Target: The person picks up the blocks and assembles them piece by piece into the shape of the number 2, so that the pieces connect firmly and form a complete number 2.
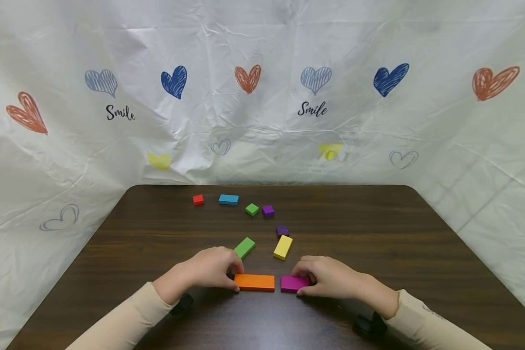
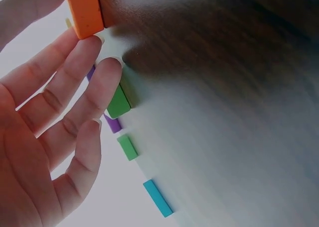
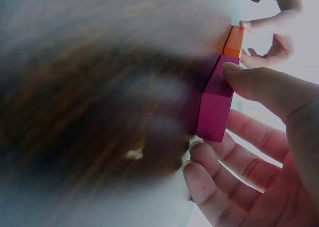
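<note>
An orange block (image 1: 254, 282) lies lengthwise on the dark table, its left end between the thumb and fingers of my left hand (image 1: 214, 268). To its right, across a narrow gap, is a shorter magenta block (image 1: 294, 284). My right hand (image 1: 332, 277) pinches that one at its right end, thumb on the near side and fingers behind. The right wrist view shows the thumb against the magenta block (image 3: 217, 102), with the orange block (image 3: 234, 41) beyond it. In the left wrist view the orange block (image 2: 87, 13) sits by the thumb and forefinger.
Behind the hands lie a green block (image 1: 244, 248) and a yellow block (image 1: 283, 247), which overlaps a purple cube (image 1: 282, 231) in this view. Farther back are another purple cube (image 1: 268, 211), a small green block (image 1: 252, 209), a blue block (image 1: 229, 200) and a red cube (image 1: 198, 200).
</note>
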Available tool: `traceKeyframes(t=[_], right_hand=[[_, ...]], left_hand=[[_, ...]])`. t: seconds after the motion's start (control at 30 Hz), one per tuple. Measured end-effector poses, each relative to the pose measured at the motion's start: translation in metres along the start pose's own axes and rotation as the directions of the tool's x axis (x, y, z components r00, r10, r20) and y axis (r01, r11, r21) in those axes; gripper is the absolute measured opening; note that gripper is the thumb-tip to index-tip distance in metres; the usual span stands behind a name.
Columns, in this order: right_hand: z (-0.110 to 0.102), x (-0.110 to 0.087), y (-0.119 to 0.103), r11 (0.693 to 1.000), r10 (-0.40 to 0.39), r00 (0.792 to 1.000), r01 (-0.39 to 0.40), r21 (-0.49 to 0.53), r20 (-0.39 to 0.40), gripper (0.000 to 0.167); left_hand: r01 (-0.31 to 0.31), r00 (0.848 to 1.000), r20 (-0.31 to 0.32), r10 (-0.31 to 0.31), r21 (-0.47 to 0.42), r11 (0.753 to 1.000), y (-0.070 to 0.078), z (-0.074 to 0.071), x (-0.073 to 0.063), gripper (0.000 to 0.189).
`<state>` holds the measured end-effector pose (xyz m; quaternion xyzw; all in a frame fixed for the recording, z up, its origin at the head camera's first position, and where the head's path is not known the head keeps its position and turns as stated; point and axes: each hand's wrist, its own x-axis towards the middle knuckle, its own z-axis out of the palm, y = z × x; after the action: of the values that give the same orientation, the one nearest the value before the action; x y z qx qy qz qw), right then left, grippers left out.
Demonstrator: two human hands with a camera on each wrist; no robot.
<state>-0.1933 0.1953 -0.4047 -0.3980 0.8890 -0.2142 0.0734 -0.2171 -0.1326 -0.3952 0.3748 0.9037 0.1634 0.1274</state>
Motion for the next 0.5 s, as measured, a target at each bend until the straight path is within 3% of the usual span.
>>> traceKeyframes(t=[0.5], right_hand=[[0.0021, 0.0009, -0.0032, 0.999, -0.029, 0.999, 0.029, -0.022, -0.016, 0.024]], left_hand=[[-0.025, 1.000, 0.001, 0.025, -0.007, 1.000, 0.0054, -0.0015, 0.0019, 0.020]])
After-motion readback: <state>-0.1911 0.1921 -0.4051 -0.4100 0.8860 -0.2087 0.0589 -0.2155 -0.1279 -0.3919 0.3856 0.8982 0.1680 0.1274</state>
